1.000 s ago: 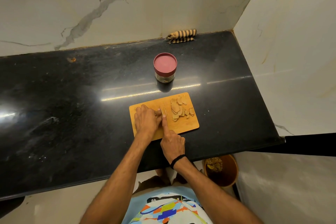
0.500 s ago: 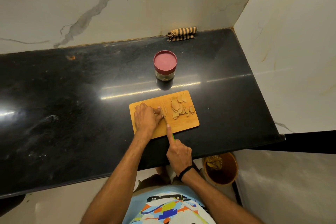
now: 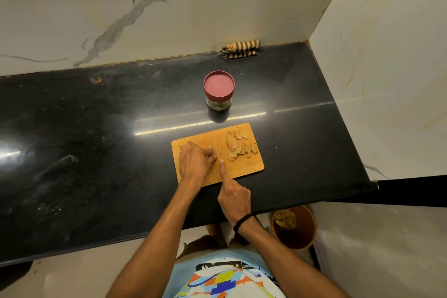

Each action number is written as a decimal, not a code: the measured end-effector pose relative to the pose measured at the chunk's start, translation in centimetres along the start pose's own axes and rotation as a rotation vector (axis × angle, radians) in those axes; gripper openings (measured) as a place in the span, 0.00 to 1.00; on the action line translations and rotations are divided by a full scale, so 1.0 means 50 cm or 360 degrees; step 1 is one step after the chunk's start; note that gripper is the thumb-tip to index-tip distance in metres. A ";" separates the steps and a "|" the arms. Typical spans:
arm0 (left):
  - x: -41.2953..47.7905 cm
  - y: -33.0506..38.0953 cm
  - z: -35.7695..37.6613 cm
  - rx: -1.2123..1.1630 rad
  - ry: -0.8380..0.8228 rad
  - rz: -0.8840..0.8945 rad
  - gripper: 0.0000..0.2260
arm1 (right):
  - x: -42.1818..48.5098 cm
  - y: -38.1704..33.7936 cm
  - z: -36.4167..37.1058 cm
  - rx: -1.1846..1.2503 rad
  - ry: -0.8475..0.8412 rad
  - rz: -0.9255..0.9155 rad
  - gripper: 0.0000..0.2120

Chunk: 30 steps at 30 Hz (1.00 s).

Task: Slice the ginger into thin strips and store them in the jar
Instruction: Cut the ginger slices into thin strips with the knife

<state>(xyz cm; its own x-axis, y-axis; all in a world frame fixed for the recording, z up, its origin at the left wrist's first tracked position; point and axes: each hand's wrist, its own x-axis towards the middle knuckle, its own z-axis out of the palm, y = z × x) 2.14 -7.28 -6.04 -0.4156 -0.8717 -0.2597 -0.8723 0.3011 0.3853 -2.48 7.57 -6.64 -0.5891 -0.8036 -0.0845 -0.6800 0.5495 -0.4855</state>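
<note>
Fingers (image 3: 210, 155) pinning ginger (image 3: 216, 149), knife (image 3: 219, 156), jar (image 3: 219, 89), cloth (image 3: 242, 49) behind

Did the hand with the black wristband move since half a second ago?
Yes. The right hand slid forward; its fingertip now lies farther onto the cutting board.

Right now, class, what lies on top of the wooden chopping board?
Ginger slices piled at right, thin strips mid-board, the forefinger of the right hand, and the left hand gripping a ginger piece, mostly covered by it.
</note>
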 end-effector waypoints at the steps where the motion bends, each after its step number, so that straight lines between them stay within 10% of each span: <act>1: 0.000 -0.001 0.000 -0.0013 -0.0001 -0.0002 0.15 | 0.005 -0.005 0.002 0.0026 -0.0008 -0.0002 0.36; 30: 0.034 -0.022 0.035 0.0014 0.0038 -0.0086 0.14 | -0.022 0.013 0.004 -0.0315 -0.0040 -0.0022 0.40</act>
<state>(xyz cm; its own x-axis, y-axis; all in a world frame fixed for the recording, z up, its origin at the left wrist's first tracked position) 1.95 -8.43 -8.47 -0.3617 -0.8957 -0.2588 -0.8956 0.2567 0.3632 -2.18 8.75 -7.04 -0.5697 -0.8155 -0.1019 -0.7620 0.5705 -0.3064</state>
